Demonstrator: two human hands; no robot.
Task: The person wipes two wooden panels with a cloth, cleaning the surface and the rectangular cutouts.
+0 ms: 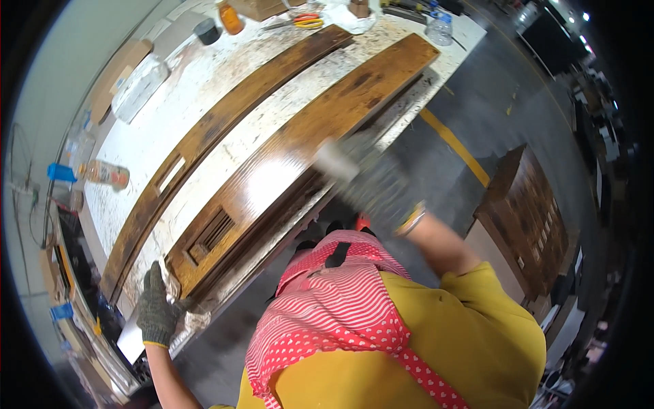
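A long brown wooden board (320,126) with a glossy finish and a slotted recess at its left end lies along the table's near edge. My right hand (381,184), in a dark grey knit glove, is over the board's near edge, smeared by motion. It grips a small whitish pad (335,161), whose exact kind is too blurred to tell. At the left end of the board, my left hand (157,310) wears the same kind of glove. Its fingers are stretched out beside the board's corner, holding nothing.
A second, narrower brown board (225,116) with a slot lies farther back on the stained white table (197,75). Around it stand a plastic bottle (109,174), an orange bottle (230,18), a dark cup (206,31) and pliers (306,20). A brown wooden panel (528,218) is at right.
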